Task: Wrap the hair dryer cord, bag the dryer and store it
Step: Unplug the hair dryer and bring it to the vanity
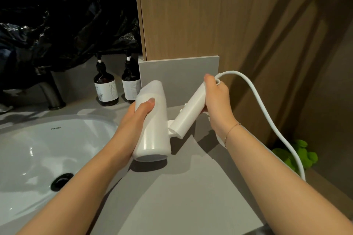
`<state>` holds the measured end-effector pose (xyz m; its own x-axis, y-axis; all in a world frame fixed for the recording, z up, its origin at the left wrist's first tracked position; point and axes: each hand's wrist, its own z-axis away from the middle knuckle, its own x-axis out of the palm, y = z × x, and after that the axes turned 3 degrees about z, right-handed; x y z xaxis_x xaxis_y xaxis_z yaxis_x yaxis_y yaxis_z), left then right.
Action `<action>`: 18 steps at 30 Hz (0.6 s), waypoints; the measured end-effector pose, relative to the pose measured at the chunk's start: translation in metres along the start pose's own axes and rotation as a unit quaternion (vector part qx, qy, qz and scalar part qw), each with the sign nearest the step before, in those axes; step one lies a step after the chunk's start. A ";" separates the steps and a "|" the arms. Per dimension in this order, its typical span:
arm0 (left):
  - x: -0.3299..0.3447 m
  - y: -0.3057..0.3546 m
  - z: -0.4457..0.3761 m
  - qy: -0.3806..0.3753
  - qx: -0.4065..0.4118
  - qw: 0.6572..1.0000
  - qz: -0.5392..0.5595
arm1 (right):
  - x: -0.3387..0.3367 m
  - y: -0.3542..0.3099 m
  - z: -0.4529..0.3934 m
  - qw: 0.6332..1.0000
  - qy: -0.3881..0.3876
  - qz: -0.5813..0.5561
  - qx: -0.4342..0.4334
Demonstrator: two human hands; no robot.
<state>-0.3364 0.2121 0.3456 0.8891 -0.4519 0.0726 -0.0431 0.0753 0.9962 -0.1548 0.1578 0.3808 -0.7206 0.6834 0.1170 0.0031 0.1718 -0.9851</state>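
Note:
A white hair dryer (154,131) is held just above the grey counter (183,192). My left hand (137,118) grips its barrel from the left, thumb on top. My right hand (217,99) is closed around the far end of the handle (189,112), which is angled at its hinge toward the barrel. The white cord (267,112) leaves the handle end by my right thumb, arcs right and hangs down over the counter's right edge. No bag is in view.
A white sink (38,150) with a dark drain (61,181) lies at the left, with a metal tap (51,93) behind it. Two brown pump bottles (106,87) stand against the wood-panelled wall (200,15). Something green (299,152) lies below the counter's right edge.

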 end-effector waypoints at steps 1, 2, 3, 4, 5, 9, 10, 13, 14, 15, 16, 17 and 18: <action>-0.001 0.000 0.000 -0.004 0.000 1.000 -0.006 | 0.000 0.001 0.001 1.000 -0.006 0.004 0.002; -0.002 0.001 0.000 -0.008 0.000 1.000 -0.013 | 0.000 0.002 0.001 1.000 -0.012 0.011 0.004; -0.002 0.002 0.000 -0.011 -0.001 1.000 -0.019 | -0.001 0.002 0.002 1.000 -0.018 0.018 0.008; -0.003 0.002 0.000 -0.011 -0.002 1.000 -0.025 | -0.001 0.002 0.002 0.999 -0.024 0.023 0.012; -0.004 0.003 0.000 -0.011 -0.002 1.000 -0.029 | -0.002 0.002 0.001 0.999 -0.028 0.026 0.016; -0.002 0.002 0.001 -0.010 0.003 0.999 -0.043 | -0.003 0.002 0.001 0.998 -0.039 0.038 0.025; -0.001 0.001 0.001 -0.009 0.005 0.999 -0.044 | -0.004 0.002 0.001 0.998 -0.041 0.042 0.026; 0.000 0.002 0.002 -0.015 0.012 0.999 -0.045 | -0.005 0.001 0.000 0.997 -0.047 0.047 0.030; 0.000 0.002 0.002 -0.017 0.013 0.999 -0.045 | -0.005 0.001 -0.001 0.997 -0.047 0.048 0.031; 0.000 0.003 0.002 -0.018 0.014 0.999 -0.047 | -0.005 0.001 -0.001 0.997 -0.048 0.050 0.032; 0.000 0.003 0.003 -0.017 0.016 0.999 -0.049 | -0.005 0.000 -0.001 0.997 -0.051 0.051 0.033; 0.000 0.004 0.003 -0.016 0.019 0.998 -0.049 | -0.005 0.000 -0.001 0.997 -0.053 0.052 0.034; 0.000 0.005 0.004 -0.015 0.026 0.998 -0.050 | -0.005 -0.001 -0.001 0.997 -0.053 0.051 0.034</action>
<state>-0.3384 0.2086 0.3507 0.8765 -0.4807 -0.0266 0.0209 -0.0172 0.9996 -0.1506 0.1555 0.3812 -0.7876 0.6161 0.0059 0.0348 0.0540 -0.9979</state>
